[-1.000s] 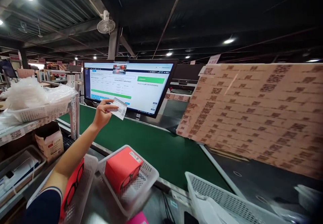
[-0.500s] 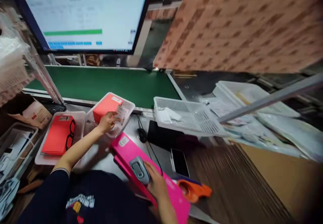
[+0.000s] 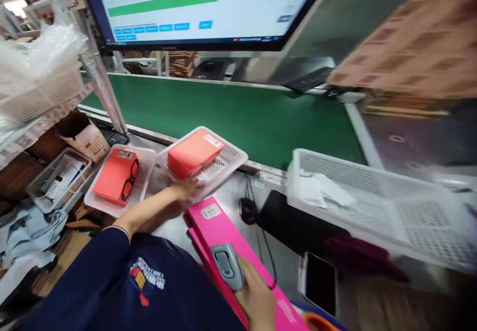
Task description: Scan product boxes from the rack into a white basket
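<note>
Right hand: the right hand (image 3: 257,298) sat at the near edge of the bench, fingers wrapped around a grey scanner (image 3: 228,266), which lay on a pink box (image 3: 238,251).
Pink box: long and flat, running from the near edge toward the middle of the bench (image 3: 238,192), white label at its far end.
Phone: a dark phone (image 3: 319,282) lay flat just right of the pink box.
Left hand: the left hand (image 3: 188,190) gripped the near rim of a white tray (image 3: 233,159), fingers closed on it; the tray was tilted up.
Red box: a red box (image 3: 194,153) lay inside that tray, label on its far end.
Left tray: a second tray (image 3: 143,184) just left of the first held another red box with a glasses picture (image 3: 116,176).
Right basket: a white basket (image 3: 372,206) stood at the bench's right edge, papers inside.
Belt: a green belt (image 3: 231,115) ran along the bench's far edge.
Monitor: a lit monitor (image 3: 201,8) stood beyond the belt.
</note>
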Demonstrator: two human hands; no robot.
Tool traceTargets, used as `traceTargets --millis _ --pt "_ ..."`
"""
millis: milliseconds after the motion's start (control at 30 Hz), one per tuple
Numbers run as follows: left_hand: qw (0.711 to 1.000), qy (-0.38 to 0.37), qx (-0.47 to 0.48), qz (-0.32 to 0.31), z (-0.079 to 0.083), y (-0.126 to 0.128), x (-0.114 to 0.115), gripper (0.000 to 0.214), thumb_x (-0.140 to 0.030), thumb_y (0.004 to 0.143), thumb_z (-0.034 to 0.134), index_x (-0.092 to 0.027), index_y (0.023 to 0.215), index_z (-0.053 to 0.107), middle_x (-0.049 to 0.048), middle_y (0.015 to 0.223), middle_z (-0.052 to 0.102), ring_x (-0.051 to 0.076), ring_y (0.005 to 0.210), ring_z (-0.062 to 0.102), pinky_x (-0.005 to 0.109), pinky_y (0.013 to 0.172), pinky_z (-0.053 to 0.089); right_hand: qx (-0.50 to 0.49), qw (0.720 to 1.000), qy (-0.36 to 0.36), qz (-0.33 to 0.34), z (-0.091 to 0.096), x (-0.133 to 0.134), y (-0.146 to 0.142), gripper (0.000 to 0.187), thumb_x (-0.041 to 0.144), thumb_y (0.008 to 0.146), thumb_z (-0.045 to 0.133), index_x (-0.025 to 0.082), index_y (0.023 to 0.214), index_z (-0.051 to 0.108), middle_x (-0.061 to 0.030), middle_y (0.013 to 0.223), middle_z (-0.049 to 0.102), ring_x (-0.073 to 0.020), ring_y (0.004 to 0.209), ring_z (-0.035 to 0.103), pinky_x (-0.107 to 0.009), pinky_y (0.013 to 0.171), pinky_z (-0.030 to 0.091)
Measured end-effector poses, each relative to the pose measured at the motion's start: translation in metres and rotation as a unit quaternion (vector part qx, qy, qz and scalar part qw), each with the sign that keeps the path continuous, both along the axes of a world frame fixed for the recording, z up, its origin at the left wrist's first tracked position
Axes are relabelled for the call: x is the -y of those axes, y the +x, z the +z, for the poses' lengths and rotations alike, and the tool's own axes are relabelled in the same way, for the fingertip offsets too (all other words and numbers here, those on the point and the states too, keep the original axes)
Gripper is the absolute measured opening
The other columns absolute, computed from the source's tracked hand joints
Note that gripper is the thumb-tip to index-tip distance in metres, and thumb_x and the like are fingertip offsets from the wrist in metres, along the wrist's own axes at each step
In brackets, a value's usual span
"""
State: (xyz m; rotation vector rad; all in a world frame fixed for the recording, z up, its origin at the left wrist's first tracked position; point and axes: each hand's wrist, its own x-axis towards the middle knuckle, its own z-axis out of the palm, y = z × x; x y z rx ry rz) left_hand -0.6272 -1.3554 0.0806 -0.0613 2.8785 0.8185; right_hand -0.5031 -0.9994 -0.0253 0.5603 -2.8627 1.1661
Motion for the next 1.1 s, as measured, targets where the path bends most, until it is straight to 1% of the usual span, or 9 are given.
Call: traceTargets --millis 67,133,233,300,400,600,833,967,1100 --pt "0.999 -0.016 -0.017 0.035 0.006 0.028 0.026 0.056 -0.018 0.096 0.077 -0.02 0.151 0.074 0.0172 0.161 0.071 0.036 0.146 0.069 0.047 0.129 0.05 0.027 0.999 -0.012 -0.023 0.005 0.004 -0.006 0.044 0.04 0.09 0.057 0.026 0.125 0.08 -0.0168 0.13 0.084 -0.0468 0.117 0.082 -0.06 0.086 0.07" --pt "0.981 -0.066 -0.048 0.175 0.018 0.065 0.068 0.073 -0.033 0.102 0.076 -0.018 0.171 0.056 0.0214 0.178 0.053 0.042 0.169 0.044 0.063 0.142 0.031 0.085 0.996 -0.024 -0.026 0.016 0.008 -0.014 0.048 0.05 0.092 0.058 0.024 0.127 0.078 -0.0175 0.125 0.085 -0.0483 0.113 0.082 -0.058 0.082 0.069" --pt "0.89 -0.142 0.012 0.433 0.037 0.119 0.148 0.138 -0.065 0.087 0.09 -0.009 0.186 0.011 0.0303 0.193 0.0 0.055 0.179 -0.001 0.08 0.138 0.02 0.159 0.986 -0.052 -0.004 0.043 0.019 -0.035 0.056 0.06 0.09 0.061 0.021 0.125 0.079 -0.0179 0.116 0.087 -0.0495 0.111 0.082 -0.056 0.087 0.069" --pt "0.855 -0.14 0.099 0.489 0.042 0.141 0.194 0.16 -0.074 0.078 0.095 -0.007 0.186 -0.002 0.032 0.191 -0.014 0.058 0.177 -0.008 0.078 0.137 0.025 0.178 0.982 -0.065 0.023 0.065 0.031 -0.056 0.06 0.065 0.085 0.064 0.021 0.123 0.08 -0.0176 0.112 0.088 -0.0505 0.112 0.082 -0.056 0.091 0.069" --pt "0.846 -0.11 0.184 0.488 0.037 0.149 0.228 0.158 -0.073 0.078 0.095 -0.012 0.186 -0.002 0.032 0.192 -0.008 0.054 0.179 -0.001 0.073 0.138 0.026 0.197 0.973 -0.046 0.108 0.098 0.061 -0.093 0.064 0.064 0.078 0.069 0.021 0.124 0.081 -0.0166 0.113 0.088 -0.0498 0.113 0.083 -0.054 0.091 0.069" --pt "0.86 -0.17 0.115 0.467 0.03 0.142 0.205 0.138 -0.068 0.076 0.093 -0.015 0.184 0.023 0.0321 0.19 0.021 0.053 0.174 0.023 0.076 0.134 0.029 0.111 0.966 0.03 0.231 0.172 0.148 -0.137 0.048 0.038 0.081 0.061 0.022 0.123 0.079 -0.0137 0.119 0.087 -0.0399 0.113 0.082 -0.045 0.091 0.062" --pt "0.897 -0.311 0.04 0.311 0.089 0.143 0.163 0.132 -0.057 0.071 0.097 -0.014 0.182 0.037 0.0271 0.186 0.035 0.059 0.17 0.025 0.083 0.133 0.023 0.029 0.952 0.071 0.296 0.242 0.244 -0.156 0.038 0.028 0.09 0.072 0.016 0.125 0.078 -0.0169 0.126 0.082 -0.0364 0.117 0.078 -0.037 0.092 0.056" --pt "0.901 -0.371 -0.015 0.224 0.119 0.134 0.15 0.119 -0.057 0.075 0.095 -0.018 0.178 0.048 0.0272 0.182 0.042 0.063 0.172 0.02 0.085 0.132 0.02 0.034 0.962 0.027 0.268 0.257 0.261 -0.167 0.031 0.034 0.092 0.077 0.02 0.119 0.079 -0.0158 0.124 0.083 -0.0373 0.113 0.08 -0.035 0.085 0.057" --pt "0.904 -0.372 -0.097 0.187 0.139 0.107 0.143 0.116 -0.064 0.075 0.093 -0.023 0.175 0.053 0.0257 0.179 0.047 0.062 0.172 0.022 0.081 0.132 0.022 0.042 0.973 -0.123 0.191 0.236 0.228 -0.172 0.048 0.051 0.084 0.084 0.019 0.12 0.078 -0.0174 0.12 0.084 -0.0412 0.111 0.081 -0.046 0.093 0.064"
